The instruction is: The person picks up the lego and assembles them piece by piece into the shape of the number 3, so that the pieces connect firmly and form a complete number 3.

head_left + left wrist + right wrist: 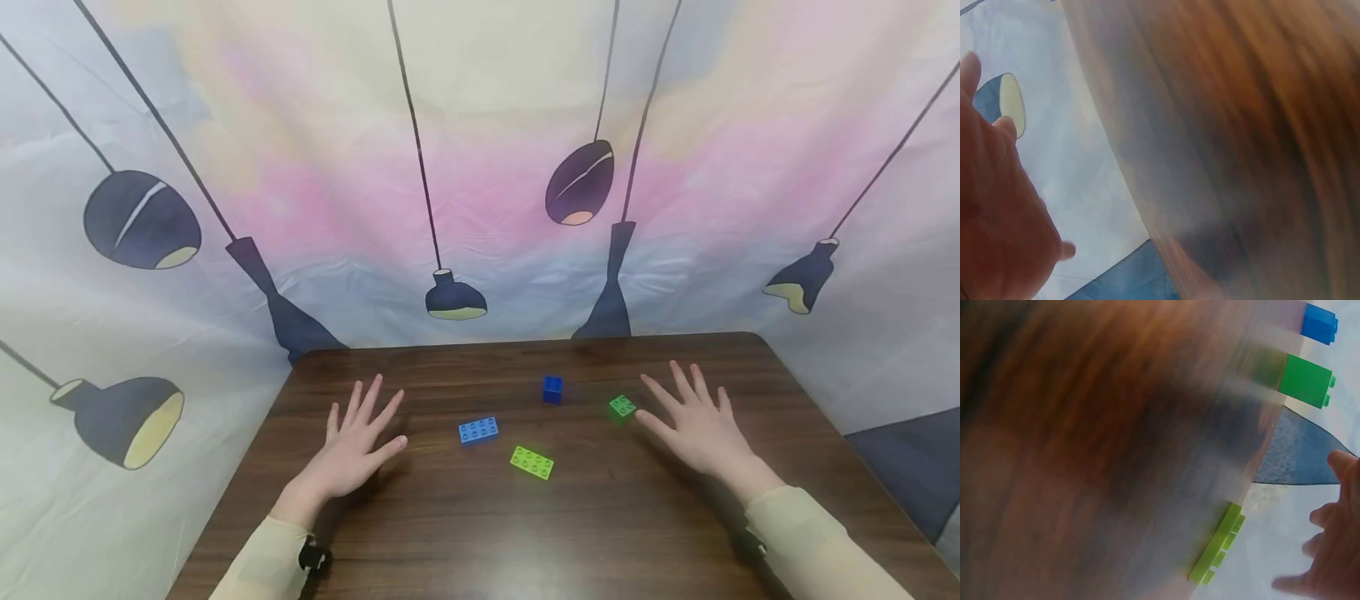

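Note:
Fingers spread, my left hand (351,450) hovers over the left side of the table and holds nothing. On the right, my right hand (701,429) is likewise spread, its thumb close to a small green toy brick (622,407). Between the hands lie a light blue toy brick (478,430), a lime green toy brick (532,462) and a small dark blue toy brick (552,389). The right wrist view shows the green brick (1305,381) and lime brick (1216,545) beside the hand. Only the left hand (1004,206), table and backdrop appear in the left wrist view.
The dark wooden table (450,533) has its far edge against a hanging cloth (495,100) printed with pendant lamps. A black band (313,554) sits at the left wrist. Pale sleeves (817,525) cover both forearms.

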The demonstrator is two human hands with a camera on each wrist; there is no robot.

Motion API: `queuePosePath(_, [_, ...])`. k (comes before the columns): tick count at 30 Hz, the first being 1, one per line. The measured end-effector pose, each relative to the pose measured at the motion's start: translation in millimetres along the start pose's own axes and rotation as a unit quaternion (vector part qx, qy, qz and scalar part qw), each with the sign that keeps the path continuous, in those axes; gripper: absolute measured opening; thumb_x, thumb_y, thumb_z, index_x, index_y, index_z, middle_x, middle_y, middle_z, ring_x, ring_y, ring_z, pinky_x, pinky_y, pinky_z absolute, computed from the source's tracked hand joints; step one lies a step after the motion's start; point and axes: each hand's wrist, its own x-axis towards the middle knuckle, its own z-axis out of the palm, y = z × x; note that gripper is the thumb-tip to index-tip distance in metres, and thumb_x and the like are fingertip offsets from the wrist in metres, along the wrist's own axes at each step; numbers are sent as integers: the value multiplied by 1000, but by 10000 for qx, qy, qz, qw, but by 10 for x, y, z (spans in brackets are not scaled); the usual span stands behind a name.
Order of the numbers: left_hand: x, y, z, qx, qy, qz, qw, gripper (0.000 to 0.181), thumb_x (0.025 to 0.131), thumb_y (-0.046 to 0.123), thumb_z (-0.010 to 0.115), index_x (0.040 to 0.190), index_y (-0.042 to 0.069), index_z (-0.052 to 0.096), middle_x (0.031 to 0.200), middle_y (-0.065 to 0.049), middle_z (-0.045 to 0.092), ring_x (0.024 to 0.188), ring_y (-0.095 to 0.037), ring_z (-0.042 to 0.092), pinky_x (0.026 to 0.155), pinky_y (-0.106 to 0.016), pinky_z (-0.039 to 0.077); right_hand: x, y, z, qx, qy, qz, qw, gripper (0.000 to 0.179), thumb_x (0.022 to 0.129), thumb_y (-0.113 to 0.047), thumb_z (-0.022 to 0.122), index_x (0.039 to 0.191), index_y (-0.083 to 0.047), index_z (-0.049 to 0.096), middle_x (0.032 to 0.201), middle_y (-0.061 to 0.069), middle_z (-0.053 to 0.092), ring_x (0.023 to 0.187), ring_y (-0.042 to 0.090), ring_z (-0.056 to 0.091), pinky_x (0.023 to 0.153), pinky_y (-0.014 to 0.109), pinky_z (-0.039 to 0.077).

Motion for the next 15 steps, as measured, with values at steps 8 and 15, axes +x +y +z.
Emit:
queuePosePath(8, [66, 211, 6, -847, -26, -15, 9964, 75, 108, 55, 56, 169, 18, 32, 179, -11, 9, 163, -44, 6, 118, -79, 12, 21, 23, -51, 354, 137, -42, 9993, 78, 108, -65, 48, 165, -11, 41, 169, 32, 28, 153, 58, 25, 107, 78, 36])
queuePosePath(15, [129, 419, 68, -1400, 6, 121, 9901, 71, 109, 51, 57, 167, 16, 37, 177, -13, 21, 160, -45, 19, 118, -75, 24, 20, 13, -74, 863, 145, 129, 9961, 75, 110, -63, 44, 163, -10, 43, 166, 31, 35, 148, 57, 36, 111, 77, 33])
